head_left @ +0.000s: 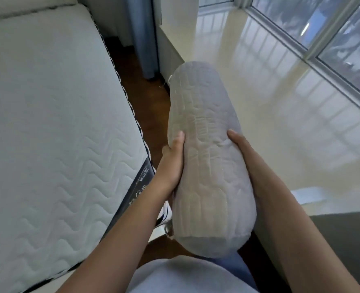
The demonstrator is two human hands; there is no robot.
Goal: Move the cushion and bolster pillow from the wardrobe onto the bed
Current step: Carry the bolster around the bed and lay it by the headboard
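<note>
A long grey bolster pillow [206, 149] is held lengthwise in front of me, above the strip of floor beside the bed. My left hand [172, 163] grips its left side with the thumb on top. On the right side my right hand [246, 153] wraps around it, fingers hidden underneath. The bed [54, 123], a bare white quilted mattress, lies to the left of the pillow. No cushion or wardrobe is in view.
A glossy cream window ledge [280, 102] runs along the right, under large windows [333, 32]. A narrow strip of dark wooden floor [151, 106] separates bed and ledge. A blue curtain [143, 34] hangs at the far end. A dark surface [343, 240] sits lower right.
</note>
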